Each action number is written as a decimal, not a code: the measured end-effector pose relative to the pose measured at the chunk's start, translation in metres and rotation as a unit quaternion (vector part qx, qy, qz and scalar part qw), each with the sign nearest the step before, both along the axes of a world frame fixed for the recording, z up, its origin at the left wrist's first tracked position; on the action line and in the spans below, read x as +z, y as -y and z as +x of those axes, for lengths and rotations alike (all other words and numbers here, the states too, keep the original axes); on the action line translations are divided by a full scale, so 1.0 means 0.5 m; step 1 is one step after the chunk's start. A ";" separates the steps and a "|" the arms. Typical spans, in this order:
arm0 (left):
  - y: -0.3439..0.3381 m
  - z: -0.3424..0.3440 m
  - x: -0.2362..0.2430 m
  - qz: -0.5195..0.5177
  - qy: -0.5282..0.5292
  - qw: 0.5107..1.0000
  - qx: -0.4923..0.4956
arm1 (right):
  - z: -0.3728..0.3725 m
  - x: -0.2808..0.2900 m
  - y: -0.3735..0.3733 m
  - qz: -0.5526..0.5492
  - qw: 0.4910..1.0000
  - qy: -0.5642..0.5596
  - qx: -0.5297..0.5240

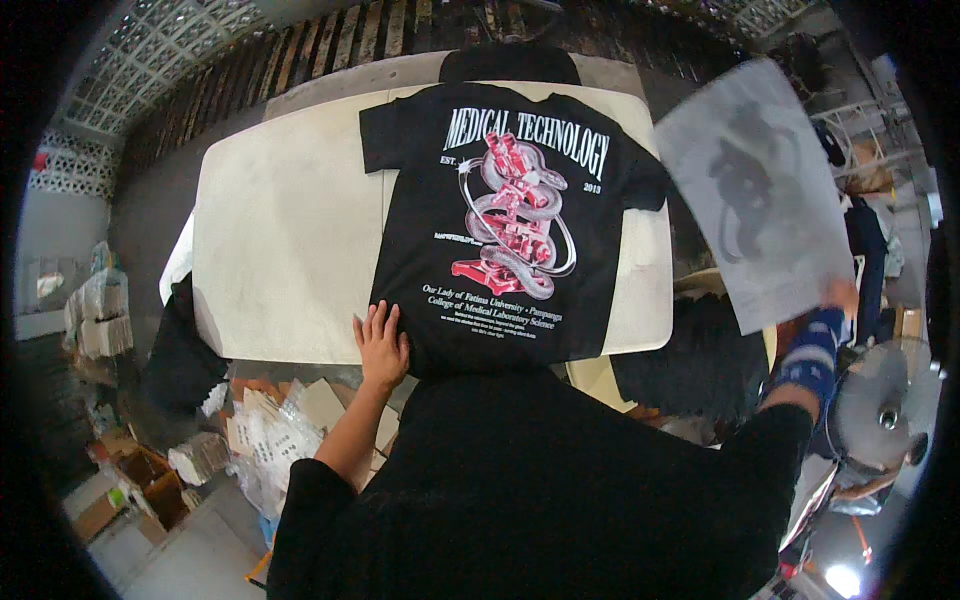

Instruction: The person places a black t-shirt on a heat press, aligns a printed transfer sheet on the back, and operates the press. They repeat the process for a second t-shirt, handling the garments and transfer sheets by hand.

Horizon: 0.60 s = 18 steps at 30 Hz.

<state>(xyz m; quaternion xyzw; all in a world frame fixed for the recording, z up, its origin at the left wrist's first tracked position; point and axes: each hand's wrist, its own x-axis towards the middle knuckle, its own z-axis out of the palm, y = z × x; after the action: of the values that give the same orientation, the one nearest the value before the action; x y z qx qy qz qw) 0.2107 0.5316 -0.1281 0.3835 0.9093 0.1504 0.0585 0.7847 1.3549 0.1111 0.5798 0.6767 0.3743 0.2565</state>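
Observation:
A black T-shirt (415, 230) lies spread on the cream table, bearing a white, red and grey print of coiled snakes with lettering. My left hand (382, 345) rests on its lower left edge, fingers stretched out and flat, holding nothing. Off to the right, my right hand (841, 298) grips a corner of a large translucent sheet (780, 240), which looks like transfer film. A faint grey trace of a similar picture shows on it. The sheet is in the air beyond the table's right end, and that hand is somewhat blurred. A blue sleeve (808, 355) covers my right forearm.
The cream table (285, 230) extends left of the shirt. Dark cloth (185, 350) hangs at its left corner, and more black fabric (700, 350) sits at the right. A fan (885, 410) stands close to my right arm. Plastic-wrapped packs (275, 440) lie below the table's near edge.

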 end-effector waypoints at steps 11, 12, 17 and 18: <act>-0.296 -0.371 -0.076 0.107 0.046 0.988 0.097 | 0.350 -0.318 1.424 0.055 0.816 -0.335 -0.468; -0.341 -0.419 -0.087 0.134 0.051 0.984 0.106 | 0.317 -0.354 1.568 0.095 0.787 -0.466 -0.394; -0.512 -0.546 -0.130 -0.001 0.180 0.966 0.187 | 0.044 -0.457 2.082 0.200 0.474 -0.661 -0.546; -0.522 -0.552 -0.121 -0.066 0.138 0.987 0.057 | -0.011 -0.475 2.140 0.240 0.349 -0.695 -0.582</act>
<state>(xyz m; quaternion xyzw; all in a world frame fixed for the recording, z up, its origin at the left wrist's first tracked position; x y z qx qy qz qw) -0.0654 0.7928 -0.1887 0.3022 0.9207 0.1447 0.2004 0.7792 0.2846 -0.1265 0.9174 -0.0128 -0.2591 -0.3020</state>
